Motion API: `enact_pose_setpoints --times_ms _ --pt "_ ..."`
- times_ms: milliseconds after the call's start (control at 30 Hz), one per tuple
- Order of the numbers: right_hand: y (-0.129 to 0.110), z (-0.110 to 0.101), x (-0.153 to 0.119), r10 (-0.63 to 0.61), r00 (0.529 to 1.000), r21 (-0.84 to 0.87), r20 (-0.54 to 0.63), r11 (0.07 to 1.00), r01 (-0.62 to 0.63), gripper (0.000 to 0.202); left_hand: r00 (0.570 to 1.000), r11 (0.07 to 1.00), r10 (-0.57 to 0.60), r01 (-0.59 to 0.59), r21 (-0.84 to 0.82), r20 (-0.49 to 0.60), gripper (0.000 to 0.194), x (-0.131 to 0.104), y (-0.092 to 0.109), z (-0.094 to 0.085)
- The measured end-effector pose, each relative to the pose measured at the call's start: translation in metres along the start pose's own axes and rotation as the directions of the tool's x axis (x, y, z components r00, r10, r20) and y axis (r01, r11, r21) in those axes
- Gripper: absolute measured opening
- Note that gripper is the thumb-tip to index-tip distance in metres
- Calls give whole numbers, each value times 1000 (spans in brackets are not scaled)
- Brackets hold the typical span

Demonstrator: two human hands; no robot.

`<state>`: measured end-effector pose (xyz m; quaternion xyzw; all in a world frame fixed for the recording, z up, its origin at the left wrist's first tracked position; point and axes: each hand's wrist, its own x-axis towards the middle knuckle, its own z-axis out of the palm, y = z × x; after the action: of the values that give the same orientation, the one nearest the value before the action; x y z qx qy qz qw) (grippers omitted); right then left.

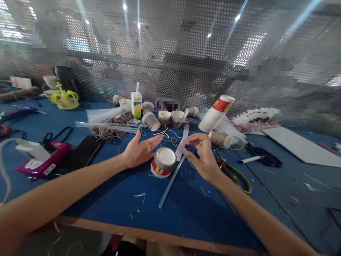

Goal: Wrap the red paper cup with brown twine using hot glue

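Note:
My left hand (140, 149) is stretched out palm up above the blue table, fingers extended and nothing held. Just to its right an upside-down paper cup (163, 164) stands on the table, grey cord wound round its upper part and a red band below. My right hand (199, 153) is on the cup's other side, thumb and fingertips curled towards each other at a whitish translucent strip (182, 144). Whether the strip is pinched or only behind the fingers is unclear. A dark blue object (192, 150) shows partly behind this hand. A clear stick (172, 183) lies beside the cup.
Behind are cord-wrapped cups (151, 121), a drink carton (136, 105), tangled grey cord (110, 129) and a leaning paper-cup stack (217, 113). Yellow-handled scissors (239, 177) and a pen (252, 159) lie right; a purple pouch (45, 160) and black phone (82, 153) left.

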<state>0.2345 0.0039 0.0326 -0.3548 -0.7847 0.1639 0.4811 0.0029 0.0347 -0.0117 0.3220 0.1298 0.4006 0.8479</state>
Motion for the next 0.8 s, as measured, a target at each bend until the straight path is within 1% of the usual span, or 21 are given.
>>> enact_pose_setpoints --times_ms 33,67,100,133,167,200,233,267,300,367,433,567,667,700,733,800 --pt "-3 -4 13 -67 996 -122 59 990 74 26 1000 1000 -2 2 -6 4 75 0 0 -1" --pt "-6 -4 27 -139 970 -196 200 964 179 25 1000 1000 -7 7 -8 10 76 0 1 0" --pt "-9 -2 41 -183 915 -232 361 932 278 29 1000 1000 -10 10 -7 15 77 -1 1 0" --pt "-12 4 55 -211 855 -270 475 890 369 31 1000 1000 -16 16 -5 22 78 -3 2 1" --pt "-14 13 69 -224 796 -312 562 834 455 31 999 1000 -22 22 -3 31 78 -4 3 2" --pt "-16 23 80 -218 722 -340 657 768 542 30 999 1000 -28 28 -5 39 77 -5 4 2" --pt "-16 34 90 -211 634 -338 744 700 629 26 999 999 -32 32 -12 43 75 -6 5 3" --pt "-15 45 98 -212 594 -321 776 678 661 23 999 999 -34 35 -27 41 73 -7 6 3" --pt "-14 56 104 -216 565 -306 796 663 684 23 999 998 -34 35 -51 32 71 -8 8 3" --pt "-10 70 110 -229 526 -281 819 638 716 22 999 992 -36 36 -119 0 71 -8 10 3" --pt "-6 77 111 -259 481 -259 838 587 767 21 999 981 -41 35 -191 -30 74 -6 12 2" --pt "0 77 110 -336 400 -215 853 473 855 17 997 953 -71 56 -298 -39 75 -5 16 0" --pt "3 78 108 -448 361 -192 818 380 905 24 996 934 -81 63 -351 -38 73 -5 17 -1" --pt "4 79 107 -477 355 -192 804 358 914 27 996 931 -82 63 -358 -37 73 -6 17 -1" --pt "5 80 106 -494 358 -196 792 350 916 29 996 931 -83 65 -359 -36 75 -6 17 -1" --pt "8 79 104 -494 392 -219 776 370 903 34 996 936 -83 66 -345 -34 78 -7 18 1"
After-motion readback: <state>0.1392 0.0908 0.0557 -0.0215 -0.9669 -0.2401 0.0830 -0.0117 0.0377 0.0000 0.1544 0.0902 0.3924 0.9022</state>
